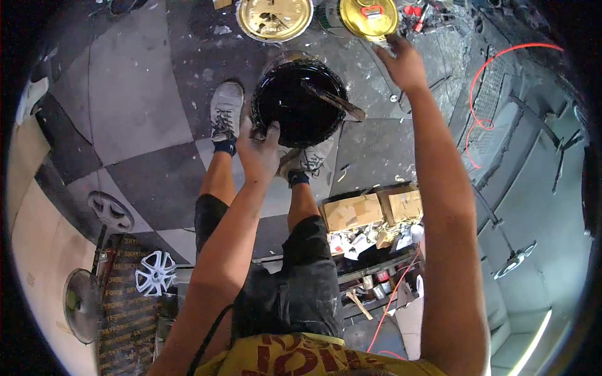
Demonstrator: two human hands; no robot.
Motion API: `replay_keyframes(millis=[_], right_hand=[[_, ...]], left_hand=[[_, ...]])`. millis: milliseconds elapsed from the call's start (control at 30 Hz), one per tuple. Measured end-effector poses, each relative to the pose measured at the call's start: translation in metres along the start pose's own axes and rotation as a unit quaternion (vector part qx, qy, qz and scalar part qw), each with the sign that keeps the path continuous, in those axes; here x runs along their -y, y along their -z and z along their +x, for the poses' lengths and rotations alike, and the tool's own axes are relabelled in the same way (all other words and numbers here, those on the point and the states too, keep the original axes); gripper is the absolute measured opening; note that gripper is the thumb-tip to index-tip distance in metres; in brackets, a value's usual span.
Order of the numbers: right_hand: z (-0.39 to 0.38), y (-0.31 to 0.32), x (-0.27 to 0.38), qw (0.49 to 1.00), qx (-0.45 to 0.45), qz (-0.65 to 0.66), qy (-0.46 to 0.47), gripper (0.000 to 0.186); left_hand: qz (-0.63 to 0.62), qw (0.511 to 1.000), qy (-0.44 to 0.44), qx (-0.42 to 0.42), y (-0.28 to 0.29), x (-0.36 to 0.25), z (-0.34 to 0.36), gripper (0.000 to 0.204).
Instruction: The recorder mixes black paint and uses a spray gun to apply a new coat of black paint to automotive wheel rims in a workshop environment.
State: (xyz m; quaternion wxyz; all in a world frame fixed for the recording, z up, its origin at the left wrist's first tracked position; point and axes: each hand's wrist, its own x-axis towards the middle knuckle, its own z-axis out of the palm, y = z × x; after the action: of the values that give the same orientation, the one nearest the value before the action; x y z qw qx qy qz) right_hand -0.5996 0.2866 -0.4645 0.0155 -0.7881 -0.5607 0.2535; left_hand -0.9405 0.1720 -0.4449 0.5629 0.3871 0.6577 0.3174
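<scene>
My left hand (260, 150) grips the near left rim of a round bucket (282, 106) of glossy black liquid, with a flat stick (348, 108) resting across its right side. My right hand (404, 66) is raised at the upper right, thumb and fingers apart, beside a can with a bright yellow lid (364, 25); whether the fingertips touch it is unclear. A gold round lid (276, 22) lies left of that can. My shoes (222, 109) are either side of the bucket's near part.
Small red and metal items (417, 19) lie beside the can. A red hose (501, 51) curves on the right. Cardboard boxes (351, 212) with scraps, a silver wheel (157, 272) and a fan (80, 304) stand around me. The floor (135, 81) is grey checkered.
</scene>
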Motion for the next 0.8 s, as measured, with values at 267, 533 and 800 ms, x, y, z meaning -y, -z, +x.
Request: replay_keyframes(millis=[267, 533, 800], right_hand=[[0.11, -0.031, 0.003, 0.98, 0.104, -0.113, 0.13, 0.071], [0.077, -0.032, -0.002, 0.931, 0.074, -0.314, 0.172, 0.04], [-0.025, 0.112, 0.061, 0.899, 0.112, -0.183, 0.383, 0.014]], left_hand=[[-0.115, 0.989, 0.054, -0.077, 0.038, 0.001, 0.025, 0.064], [-0.16, 0.966, 0.126, -0.162, 0.052, 0.024, 0.034, 0.067], [-0.112, 0.976, 0.058, -0.175, 0.034, 0.01, 0.041, 0.069]])
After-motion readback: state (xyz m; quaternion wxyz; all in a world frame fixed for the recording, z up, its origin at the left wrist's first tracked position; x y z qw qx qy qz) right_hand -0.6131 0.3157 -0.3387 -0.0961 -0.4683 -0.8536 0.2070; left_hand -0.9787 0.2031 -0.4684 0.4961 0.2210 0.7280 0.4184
